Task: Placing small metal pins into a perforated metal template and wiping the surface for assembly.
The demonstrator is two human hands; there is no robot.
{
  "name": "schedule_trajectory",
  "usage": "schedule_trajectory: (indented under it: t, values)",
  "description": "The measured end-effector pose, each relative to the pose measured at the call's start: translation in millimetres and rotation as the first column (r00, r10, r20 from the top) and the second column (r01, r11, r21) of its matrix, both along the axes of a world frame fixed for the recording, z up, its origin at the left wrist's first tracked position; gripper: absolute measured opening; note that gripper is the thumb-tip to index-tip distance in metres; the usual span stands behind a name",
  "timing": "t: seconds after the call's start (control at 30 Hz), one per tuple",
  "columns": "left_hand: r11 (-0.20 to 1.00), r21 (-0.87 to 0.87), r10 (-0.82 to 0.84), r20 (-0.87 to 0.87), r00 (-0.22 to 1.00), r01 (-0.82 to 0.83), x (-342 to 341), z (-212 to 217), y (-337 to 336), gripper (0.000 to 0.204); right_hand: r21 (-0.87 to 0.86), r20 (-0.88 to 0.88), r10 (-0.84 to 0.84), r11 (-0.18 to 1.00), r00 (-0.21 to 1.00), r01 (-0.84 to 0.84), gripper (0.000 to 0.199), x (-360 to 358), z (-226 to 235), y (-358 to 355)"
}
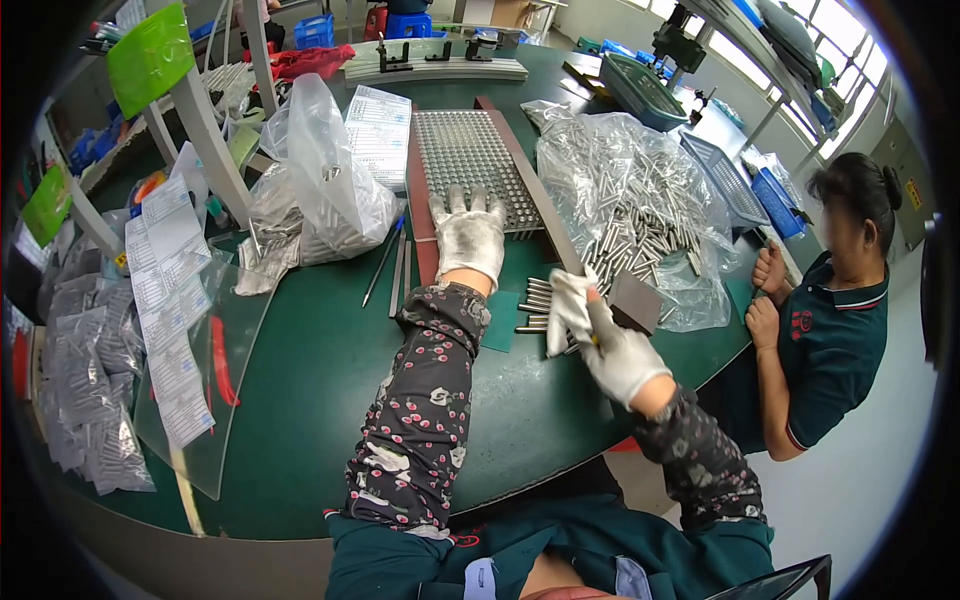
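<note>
My left hand (470, 238), in a white glove, lies flat with spread fingers on the near end of a metal tray (462, 145) filled with rows of small round pieces. Brown strips (535, 190) flank the tray. My right hand (625, 360), also gloved, grips a crumpled white cloth (568, 308) over a small group of metal pins (535, 306) on the green table. Beside it, to the right, sits a dark brown block (634, 302). The cloth covers part of the pins.
An opened plastic bag (640, 190) heaped with metal pins lies right of the tray. Another plastic bag (335, 170), paper sheets (378, 135) and a pen (382, 262) lie left. A clear sheet (235, 350) rests farther left. A co-worker (830, 310) sits at the right edge.
</note>
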State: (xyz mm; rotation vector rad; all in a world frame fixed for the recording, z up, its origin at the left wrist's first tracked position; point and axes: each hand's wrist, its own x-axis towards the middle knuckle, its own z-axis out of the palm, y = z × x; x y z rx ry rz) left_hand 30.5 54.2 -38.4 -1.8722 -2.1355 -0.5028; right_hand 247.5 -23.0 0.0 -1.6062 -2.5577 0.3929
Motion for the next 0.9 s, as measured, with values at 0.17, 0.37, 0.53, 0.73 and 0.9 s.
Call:
schedule_trajectory:
  t: [0.17,0.37,0.53,0.73,0.9]
  values:
    - [0.999,0.036,-0.012,0.020,1.000,0.011,2,1,2,0.031,0.050,0.064,-0.036,0.998,0.997,0.033,0.062,-8,13,9]
    - [1.000,0.020,-0.014,0.058,0.998,0.013,3,1,2,0.031,0.088,0.037,-0.058,0.995,0.998,0.054,0.064,1,7,-4]
    - [0.999,0.024,-0.023,0.062,0.998,0.022,1,0,2,0.031,0.052,0.094,-0.060,0.997,0.994,0.056,0.066,9,9,-25]
    - [1.000,0.013,-0.014,0.045,0.999,0.014,2,-1,2,0.032,0.016,0.090,-0.029,0.999,0.995,0.028,0.066,7,12,-30]
    - [1.000,0.002,-0.026,0.032,0.999,0.026,6,5,3,0.034,0.089,0.039,0.012,0.996,0.999,-0.015,0.063,-10,6,7]
